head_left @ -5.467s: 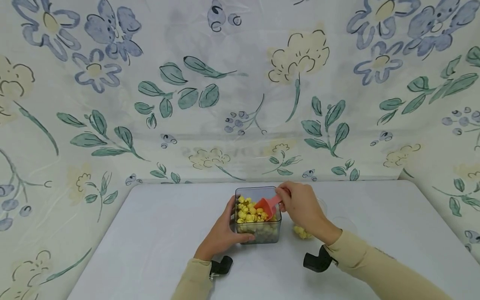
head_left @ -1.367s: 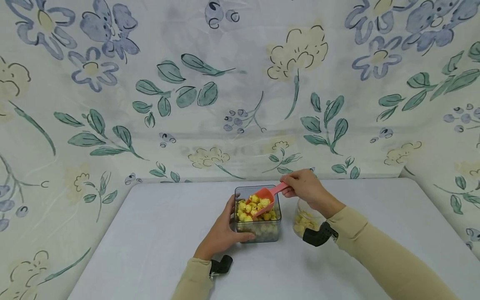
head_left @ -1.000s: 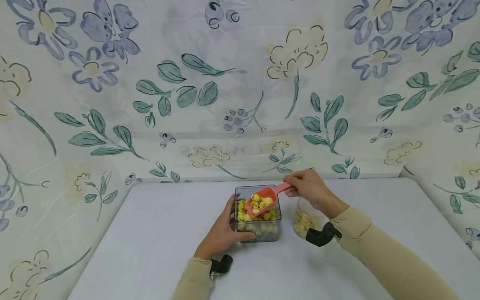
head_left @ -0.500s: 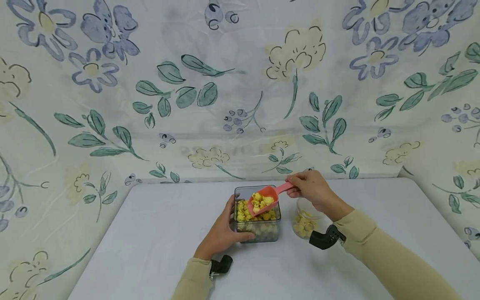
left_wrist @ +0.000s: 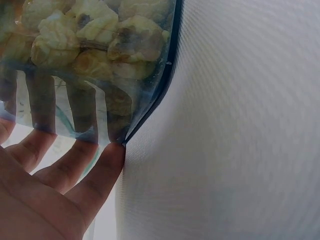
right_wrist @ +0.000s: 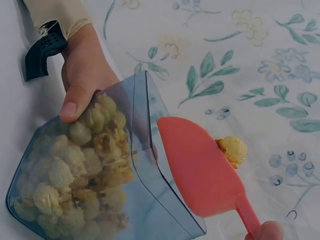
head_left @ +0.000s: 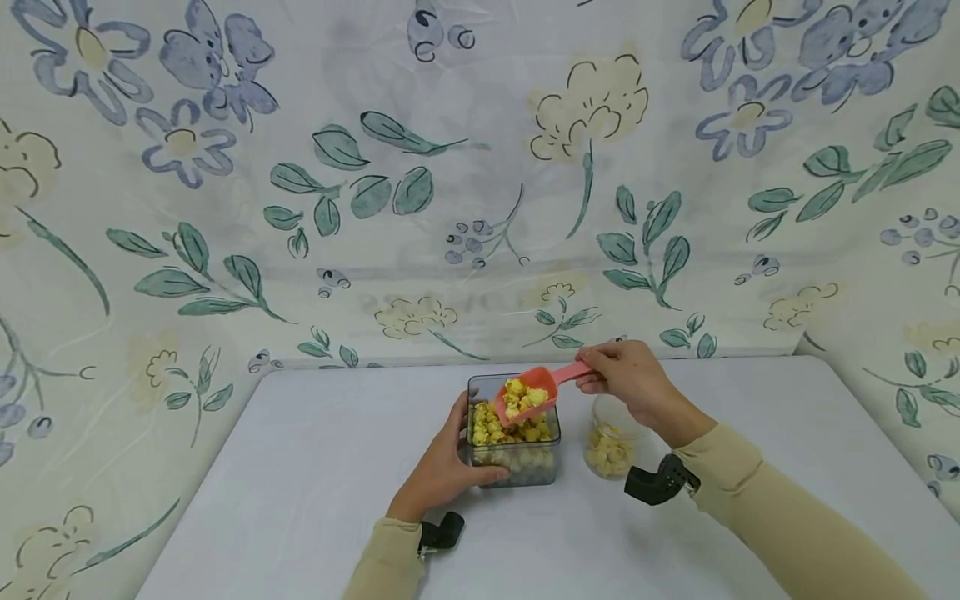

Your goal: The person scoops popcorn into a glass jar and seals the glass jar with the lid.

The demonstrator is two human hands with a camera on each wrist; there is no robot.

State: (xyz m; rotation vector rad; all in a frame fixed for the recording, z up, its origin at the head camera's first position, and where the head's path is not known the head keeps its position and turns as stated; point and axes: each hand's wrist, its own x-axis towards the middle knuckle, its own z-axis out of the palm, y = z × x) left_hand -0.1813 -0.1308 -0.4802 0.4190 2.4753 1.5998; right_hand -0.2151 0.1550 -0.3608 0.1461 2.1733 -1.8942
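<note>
One round jar (head_left: 611, 440) beside bin (head_left: 514, 463), under right hand (head_left: 633, 382).

A clear square container (head_left: 514, 454) of yellow popcorn (head_left: 510, 429) is gripped at its left side by the left hand (head_left: 442, 467), with the thumb laid across the near wall. It stands on a white table (head_left: 300, 467). A pink scoop (head_left: 528, 393) heaped with popcorn is held by its handle in the right hand (head_left: 630, 379), just above the container's open top and tilted slightly. A small clear jar (head_left: 611, 437) with some popcorn in its bottom is seen just to the right of the container, partly hidden behind the right wrist. Black camera mounts are worn on both wrists, over beige sleeves. The table is backed and flanked by a floral-printed cloth (head_left: 450, 167).
</note>
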